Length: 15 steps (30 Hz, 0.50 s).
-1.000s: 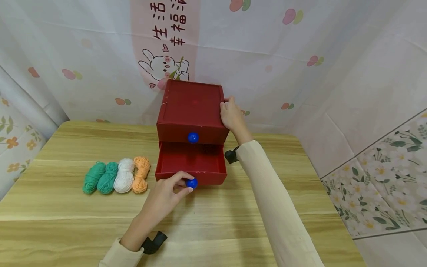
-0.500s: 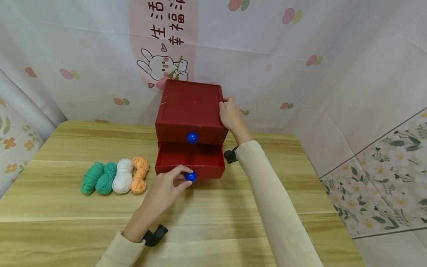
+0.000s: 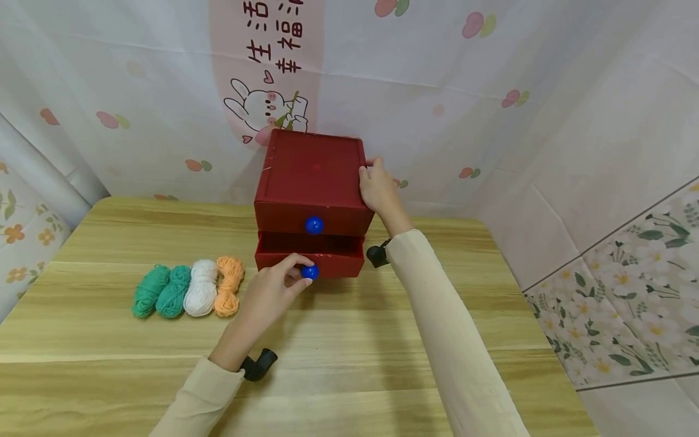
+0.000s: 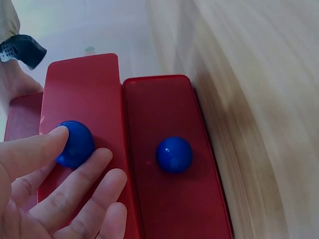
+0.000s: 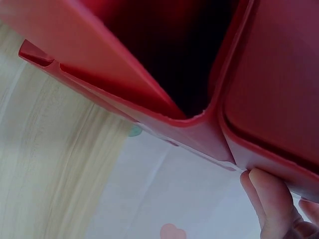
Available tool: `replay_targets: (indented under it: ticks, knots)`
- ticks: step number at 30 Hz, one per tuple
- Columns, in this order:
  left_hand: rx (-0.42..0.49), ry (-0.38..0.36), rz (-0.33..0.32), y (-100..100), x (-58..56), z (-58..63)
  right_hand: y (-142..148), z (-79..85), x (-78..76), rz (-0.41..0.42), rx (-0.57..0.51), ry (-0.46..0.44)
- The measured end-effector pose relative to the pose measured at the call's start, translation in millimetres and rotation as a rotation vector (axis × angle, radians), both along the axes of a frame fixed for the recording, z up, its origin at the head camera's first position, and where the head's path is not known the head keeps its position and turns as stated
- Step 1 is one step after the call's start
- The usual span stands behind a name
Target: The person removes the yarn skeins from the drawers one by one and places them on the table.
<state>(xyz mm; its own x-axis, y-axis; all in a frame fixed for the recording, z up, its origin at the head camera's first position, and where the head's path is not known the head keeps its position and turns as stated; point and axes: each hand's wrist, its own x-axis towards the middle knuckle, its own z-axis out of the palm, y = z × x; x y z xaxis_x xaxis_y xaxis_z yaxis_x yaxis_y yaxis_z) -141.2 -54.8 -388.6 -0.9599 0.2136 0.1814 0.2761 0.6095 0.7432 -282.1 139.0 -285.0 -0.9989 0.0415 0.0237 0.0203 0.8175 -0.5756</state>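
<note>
A red drawer box (image 3: 314,167) stands against the curtain. Its middle drawer (image 3: 338,265) is partly pulled out, with the dark inside showing. My left hand (image 3: 270,288) pinches that drawer's round blue knob (image 3: 310,272) between thumb and fingers. The top drawer's blue knob (image 3: 314,226) is untouched. In the left wrist view, a lower drawer with its own blue knob (image 4: 174,155) sits flush beside the pulled-out one. My right hand (image 3: 380,191) rests against the box's right side, thumb at the top edge; its fingertips touch the red wall in the right wrist view.
Left of the box, two green yarn skeins (image 3: 164,291), a white yarn skein (image 3: 201,288) and an orange yarn skein (image 3: 229,286) lie in a row on the wooden table (image 3: 349,358). A printed curtain (image 3: 426,109) hangs behind.
The middle drawer has slid back toward the box, its opening growing narrower. My left hand has moved away from me with the knob. The right hand keeps its place.
</note>
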Motion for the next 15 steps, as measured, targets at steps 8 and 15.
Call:
replay_targets:
  ticks: [8,15]
  knots:
    - [0.007,0.002,0.009,3,-19.8,-1.7,1,-0.8,0.4,0.006,-0.014,-0.014]
    - [-0.004,-0.011,0.016,4,-29.6,-1.5,0,-1.3,-0.1,0.007,-0.012,-0.007]
